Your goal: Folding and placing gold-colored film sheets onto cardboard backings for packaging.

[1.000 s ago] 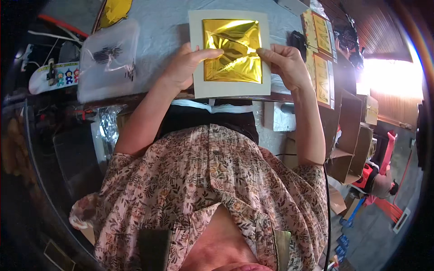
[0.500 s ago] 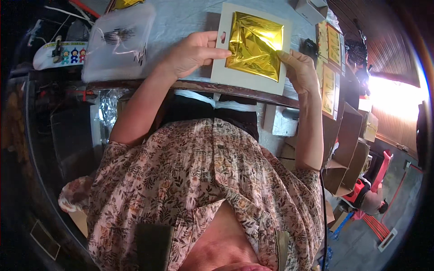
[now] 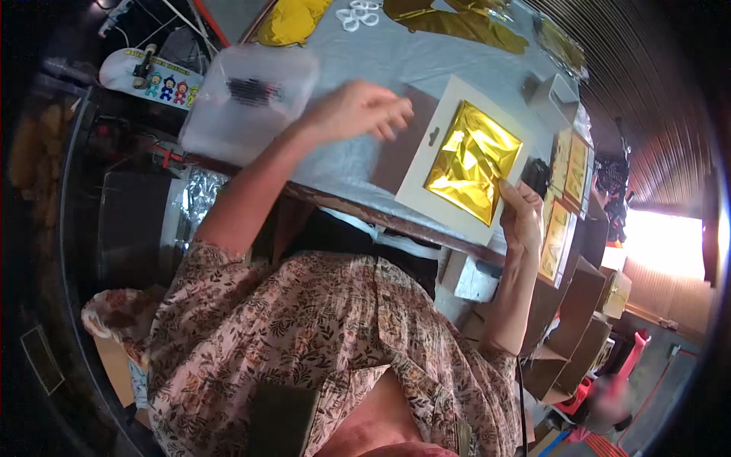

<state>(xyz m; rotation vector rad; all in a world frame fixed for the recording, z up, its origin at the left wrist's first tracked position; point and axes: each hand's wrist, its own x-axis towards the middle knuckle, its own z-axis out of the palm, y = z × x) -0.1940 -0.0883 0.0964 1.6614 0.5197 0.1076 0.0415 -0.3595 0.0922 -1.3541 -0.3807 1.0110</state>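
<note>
My right hand (image 3: pixel 522 216) grips the right edge of a pale backing card (image 3: pixel 421 180), its thumb pressing on the folded gold foil (image 3: pixel 476 164). The shiny square of foil lies flat against the card, which is tilted over the table's near edge. A hang slot is cut through the card's left side. My left hand (image 3: pixel 364 112) hovers over the table, apart from the card, with its fingers loosely spread and nothing in them. It is slightly blurred.
A clear plastic bin (image 3: pixel 247 95) with dark thin items stands at the table's left. White rings (image 3: pixel 358 15) and more gold foil (image 3: pixel 464 27) lie at the back. At the right are a white box (image 3: pixel 554 100), printed boxes (image 3: pixel 561 236) and open cartons (image 3: pixel 567 324). Another person sits low at far right.
My left hand has let go of the card and moved away from it. The right hand still holds the card, now more tilted. The whole view has turned and shows more of the table's back.
</note>
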